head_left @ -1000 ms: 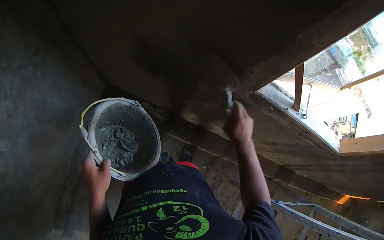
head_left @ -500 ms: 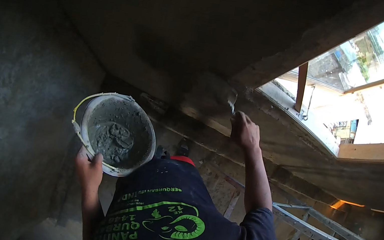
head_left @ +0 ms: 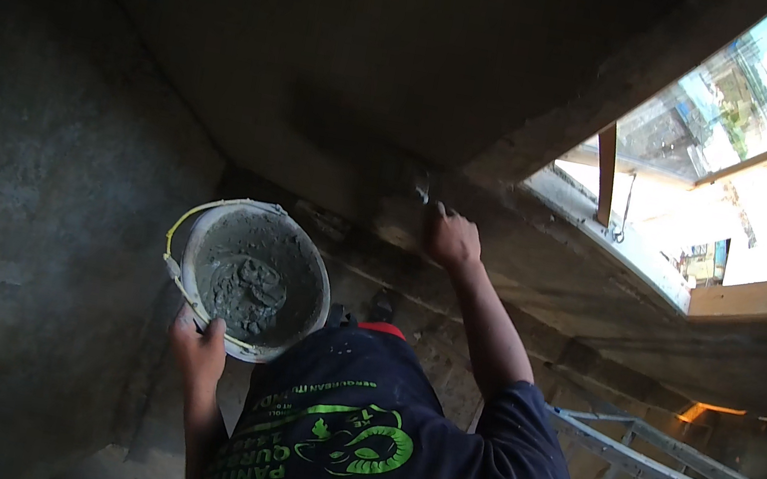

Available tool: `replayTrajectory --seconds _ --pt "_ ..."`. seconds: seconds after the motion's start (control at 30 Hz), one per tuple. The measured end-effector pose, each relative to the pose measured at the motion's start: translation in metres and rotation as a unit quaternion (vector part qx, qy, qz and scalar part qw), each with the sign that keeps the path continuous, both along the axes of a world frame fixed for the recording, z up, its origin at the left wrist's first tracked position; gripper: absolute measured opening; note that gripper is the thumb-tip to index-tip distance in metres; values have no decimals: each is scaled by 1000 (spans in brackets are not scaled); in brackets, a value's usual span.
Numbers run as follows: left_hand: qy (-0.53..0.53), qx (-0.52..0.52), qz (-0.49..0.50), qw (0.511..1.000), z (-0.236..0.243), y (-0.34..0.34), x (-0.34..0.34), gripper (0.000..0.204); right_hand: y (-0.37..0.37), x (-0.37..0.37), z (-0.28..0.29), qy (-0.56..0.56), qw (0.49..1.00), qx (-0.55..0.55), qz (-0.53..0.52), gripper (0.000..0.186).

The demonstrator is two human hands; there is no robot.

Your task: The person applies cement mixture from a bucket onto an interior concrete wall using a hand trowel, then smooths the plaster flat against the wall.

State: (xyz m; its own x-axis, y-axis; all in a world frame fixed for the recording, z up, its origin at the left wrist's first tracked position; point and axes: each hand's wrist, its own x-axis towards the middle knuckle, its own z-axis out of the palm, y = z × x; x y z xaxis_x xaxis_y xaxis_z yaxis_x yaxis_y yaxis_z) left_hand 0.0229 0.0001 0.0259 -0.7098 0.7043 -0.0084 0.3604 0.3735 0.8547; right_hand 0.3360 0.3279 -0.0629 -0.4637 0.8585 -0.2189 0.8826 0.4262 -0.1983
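My left hand (head_left: pixel 199 341) grips the lower left rim of a round, pale bucket (head_left: pixel 318 279) with a yellow handle, held beside my dark shirt. Grey wet mortar (head_left: pixel 246 288) sits in it. My right hand (head_left: pixel 452 241), right of and above the bucket, is closed on a small trowel (head_left: pixel 422 188), whose blade lies at the shadowed grey plaster wall (head_left: pixel 364 114), below and left of the window opening. Darker patches of plaster surround the blade. Whether the blade touches the surface is hard to tell.
A bright window opening (head_left: pixel 739 177) with wooden bars is at the upper right. Metal scaffolding or railing (head_left: pixel 651 457) stands at the lower right. A rough grey wall (head_left: pixel 18 239) fills the left. A ledge runs under the plastered surface, and a floor shows below.
My right hand with the trowel has moved left along the surface since half a second ago. My left hand still holds the bucket, which shifted slightly right and down in view.
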Motion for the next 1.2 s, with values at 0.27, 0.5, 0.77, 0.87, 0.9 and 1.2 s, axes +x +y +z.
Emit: replayTrajectory --seconds 0.27,0.5,0.77,0.87,0.9,1.2 --pt "-34 -3 -12 999 -9 3 -2 35 12 -15 85 206 942 264 -35 33" --pt "-21 13 7 1000 -18 2 -2 37 -5 34 -55 -90 995 15 -44 35" --pt "44 0 12 999 -26 -4 3 36 -100 43 -56 131 950 -277 -56 61" --pt "15 10 5 1000 -18 -1 0 35 -110 8 -23 353 817 -452 -59 51" --pt "22 6 -4 1000 -15 -3 -1 36 -110 -1 -20 323 833 -448 -20 46" --pt "21 3 -23 1000 17 3 7 26 -111 -65 23 289 885 -322 172 39"
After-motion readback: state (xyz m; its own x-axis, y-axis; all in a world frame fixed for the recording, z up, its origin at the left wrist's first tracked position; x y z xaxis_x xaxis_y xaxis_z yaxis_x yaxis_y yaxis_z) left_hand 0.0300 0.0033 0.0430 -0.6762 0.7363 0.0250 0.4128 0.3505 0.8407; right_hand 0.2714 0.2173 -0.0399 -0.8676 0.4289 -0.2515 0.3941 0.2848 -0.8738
